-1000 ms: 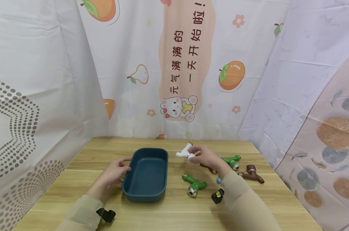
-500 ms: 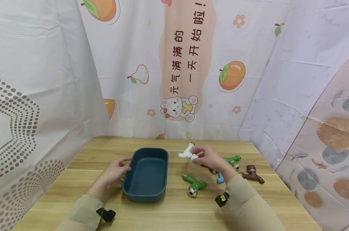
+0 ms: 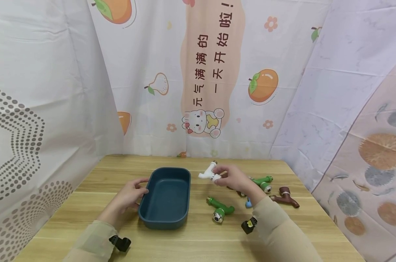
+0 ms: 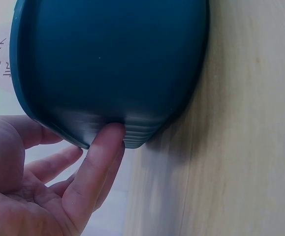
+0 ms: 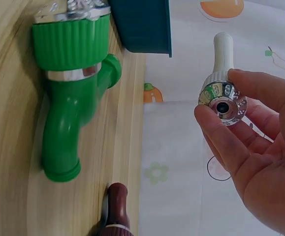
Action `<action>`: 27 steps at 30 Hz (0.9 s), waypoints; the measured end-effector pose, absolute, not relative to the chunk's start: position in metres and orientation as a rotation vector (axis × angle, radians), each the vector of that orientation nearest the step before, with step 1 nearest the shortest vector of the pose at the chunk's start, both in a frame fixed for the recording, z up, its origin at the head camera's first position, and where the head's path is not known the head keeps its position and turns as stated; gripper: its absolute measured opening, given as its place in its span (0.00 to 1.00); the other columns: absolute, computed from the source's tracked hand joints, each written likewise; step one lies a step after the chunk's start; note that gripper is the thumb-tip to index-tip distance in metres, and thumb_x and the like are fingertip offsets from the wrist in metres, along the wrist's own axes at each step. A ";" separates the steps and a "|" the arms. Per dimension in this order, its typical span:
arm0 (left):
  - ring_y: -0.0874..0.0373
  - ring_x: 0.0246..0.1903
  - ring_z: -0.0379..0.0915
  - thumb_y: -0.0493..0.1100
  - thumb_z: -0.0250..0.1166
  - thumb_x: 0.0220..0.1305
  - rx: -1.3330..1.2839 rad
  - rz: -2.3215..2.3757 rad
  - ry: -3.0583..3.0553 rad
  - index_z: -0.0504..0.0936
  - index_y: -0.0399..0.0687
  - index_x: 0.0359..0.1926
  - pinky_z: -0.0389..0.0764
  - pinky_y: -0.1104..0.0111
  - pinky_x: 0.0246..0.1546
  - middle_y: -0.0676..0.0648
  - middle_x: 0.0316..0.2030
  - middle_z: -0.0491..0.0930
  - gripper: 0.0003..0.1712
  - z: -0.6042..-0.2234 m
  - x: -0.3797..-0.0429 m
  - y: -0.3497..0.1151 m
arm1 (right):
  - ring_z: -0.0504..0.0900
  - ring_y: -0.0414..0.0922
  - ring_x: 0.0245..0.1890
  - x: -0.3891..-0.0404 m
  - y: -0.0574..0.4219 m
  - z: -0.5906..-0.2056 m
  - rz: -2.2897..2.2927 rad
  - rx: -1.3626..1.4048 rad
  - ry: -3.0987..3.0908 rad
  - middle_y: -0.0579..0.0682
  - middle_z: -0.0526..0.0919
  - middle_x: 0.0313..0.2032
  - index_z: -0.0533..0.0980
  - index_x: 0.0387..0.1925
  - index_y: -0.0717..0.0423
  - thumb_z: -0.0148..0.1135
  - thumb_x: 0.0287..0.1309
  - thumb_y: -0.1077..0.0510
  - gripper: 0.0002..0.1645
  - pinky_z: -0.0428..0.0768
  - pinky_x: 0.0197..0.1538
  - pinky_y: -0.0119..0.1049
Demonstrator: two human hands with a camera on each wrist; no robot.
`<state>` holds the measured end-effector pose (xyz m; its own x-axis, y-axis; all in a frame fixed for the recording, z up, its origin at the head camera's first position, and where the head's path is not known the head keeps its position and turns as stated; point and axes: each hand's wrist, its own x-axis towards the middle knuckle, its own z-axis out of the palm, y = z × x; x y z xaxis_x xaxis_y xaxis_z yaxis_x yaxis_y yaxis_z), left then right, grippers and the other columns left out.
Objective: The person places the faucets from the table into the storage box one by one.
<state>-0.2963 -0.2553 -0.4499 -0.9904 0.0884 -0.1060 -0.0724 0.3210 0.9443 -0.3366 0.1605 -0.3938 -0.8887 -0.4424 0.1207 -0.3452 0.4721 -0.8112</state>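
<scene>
My right hand [image 3: 230, 175] pinches a white plastic faucet [image 3: 208, 172] by its chrome-trimmed handle, above the table to the right of the tub. In the right wrist view, thumb and fingertips sit on either side of the faucet's chrome knob [image 5: 223, 103], and its white tube points away. My left hand [image 3: 131, 194] grips the left side of a dark teal tub [image 3: 164, 224], with a digit over the rim. The left wrist view shows fingers [image 4: 95, 162] against the tub's wall [image 4: 108, 64]. Nothing lies inside the tub.
A green faucet [image 3: 220, 209] lies on the table [image 3: 204, 242] between the tub and my right forearm. Farther right are another green faucet [image 3: 266, 183], a brown faucet [image 3: 285, 197] and a partly hidden blue piece [image 3: 248, 203]. Printed curtains [image 3: 145, 120] surround the table.
My right hand with the white faucet has shifted slightly right, then back left. My left hand and the tub have stayed in place.
</scene>
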 end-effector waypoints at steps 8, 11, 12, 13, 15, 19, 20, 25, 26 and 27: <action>0.42 0.44 0.79 0.36 0.58 0.72 0.014 1.748 2.444 0.69 0.45 0.73 0.86 0.51 0.28 0.33 0.53 0.77 0.29 -0.449 -0.296 -0.255 | 0.84 0.49 0.48 -0.338 0.146 -0.385 -1.372 -0.649 2.625 0.53 0.82 0.49 0.82 0.53 0.54 0.72 0.60 0.61 0.19 0.85 0.44 0.44; 0.43 0.44 0.79 0.36 0.58 0.72 0.016 1.748 2.446 0.69 0.45 0.73 0.86 0.52 0.27 0.33 0.54 0.77 0.29 -0.447 -0.296 -0.255 | 0.84 0.49 0.46 -0.340 0.140 -0.382 -1.370 -0.667 2.624 0.53 0.82 0.49 0.82 0.52 0.54 0.72 0.60 0.62 0.18 0.84 0.44 0.42; 0.43 0.44 0.79 0.36 0.58 0.72 0.017 1.747 2.447 0.69 0.45 0.73 0.85 0.52 0.27 0.33 0.53 0.77 0.29 -0.447 -0.296 -0.255 | 0.84 0.49 0.46 -0.341 0.139 -0.382 -1.375 -0.672 2.620 0.53 0.82 0.48 0.82 0.52 0.54 0.72 0.60 0.62 0.18 0.84 0.44 0.42; 0.43 0.44 0.79 0.36 0.58 0.72 0.019 1.748 2.446 0.69 0.45 0.73 0.85 0.52 0.26 0.33 0.53 0.77 0.29 -0.447 -0.296 -0.255 | 0.84 0.50 0.46 -0.341 0.137 -0.381 -1.379 -0.680 2.619 0.53 0.82 0.48 0.82 0.52 0.55 0.72 0.60 0.63 0.18 0.84 0.43 0.41; 0.43 0.43 0.79 0.36 0.58 0.73 0.022 1.749 2.444 0.68 0.46 0.73 0.85 0.52 0.26 0.33 0.53 0.77 0.29 -0.446 -0.296 -0.255 | 0.84 0.51 0.46 -0.343 0.134 -0.380 -1.396 -0.688 2.602 0.53 0.82 0.49 0.82 0.53 0.56 0.72 0.60 0.63 0.19 0.84 0.43 0.41; 0.43 0.43 0.78 0.36 0.58 0.73 0.026 1.746 2.447 0.68 0.45 0.73 0.85 0.53 0.26 0.33 0.53 0.77 0.29 -0.446 -0.296 -0.255 | 0.84 0.53 0.47 -0.344 0.127 -0.379 -1.414 -0.704 2.592 0.54 0.81 0.49 0.81 0.54 0.58 0.71 0.59 0.64 0.20 0.84 0.43 0.40; 0.43 0.44 0.79 0.36 0.58 0.73 0.026 1.745 2.449 0.69 0.45 0.73 0.85 0.53 0.26 0.33 0.53 0.77 0.29 -0.446 -0.296 -0.255 | 0.84 0.53 0.47 -0.345 0.125 -0.379 -1.416 -0.702 2.590 0.54 0.81 0.49 0.81 0.53 0.58 0.71 0.59 0.64 0.20 0.84 0.43 0.40; 0.43 0.44 0.79 0.36 0.58 0.72 0.027 1.735 2.457 0.69 0.45 0.73 0.85 0.53 0.25 0.33 0.52 0.77 0.29 -0.447 -0.295 -0.255 | 0.84 0.50 0.45 -0.346 0.117 -0.381 -1.413 -0.708 2.586 0.53 0.82 0.48 0.82 0.52 0.56 0.72 0.59 0.64 0.19 0.85 0.44 0.45; 0.43 0.44 0.79 0.36 0.58 0.72 0.028 1.733 2.458 0.69 0.45 0.73 0.85 0.53 0.25 0.33 0.52 0.77 0.29 -0.447 -0.295 -0.255 | 0.85 0.50 0.45 -0.347 0.115 -0.381 -1.415 -0.710 2.583 0.53 0.82 0.48 0.82 0.52 0.56 0.72 0.59 0.64 0.18 0.85 0.44 0.47; 0.43 0.44 0.78 0.36 0.58 0.72 0.026 1.731 2.458 0.69 0.45 0.73 0.84 0.53 0.25 0.33 0.52 0.77 0.29 -0.447 -0.295 -0.256 | 0.85 0.50 0.45 -0.347 0.114 -0.382 -1.412 -0.717 2.582 0.53 0.82 0.48 0.82 0.52 0.56 0.72 0.59 0.64 0.18 0.85 0.44 0.48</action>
<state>-0.2951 -0.2555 -0.4473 -0.9908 0.0917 -0.0998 -0.0631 0.3400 0.9383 -0.3472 0.1137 -0.3817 -0.8819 -0.4548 0.1245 -0.3502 0.4549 -0.8188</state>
